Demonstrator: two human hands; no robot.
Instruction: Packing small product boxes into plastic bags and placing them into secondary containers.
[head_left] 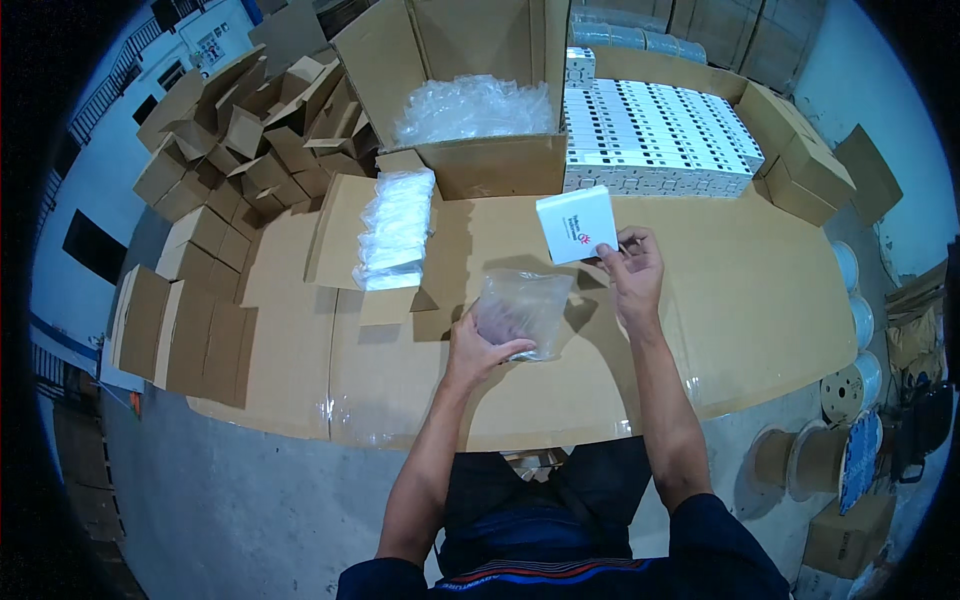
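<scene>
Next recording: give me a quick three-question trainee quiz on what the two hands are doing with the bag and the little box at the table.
1. True or false: the left hand holds the clear plastic bag.
2. What does the right hand hold?
A. a roll of tape
B. a small white box
C. a pair of scissors
3. Fill in: the stack of clear bags lies on the cardboard-covered table to the person's ____ of the held bag.

Key
1. True. The left hand grips the bag from below.
2. B. It holds the box by its lower right corner, above the bag; the box is not yet inside it.
3. Left.
</scene>
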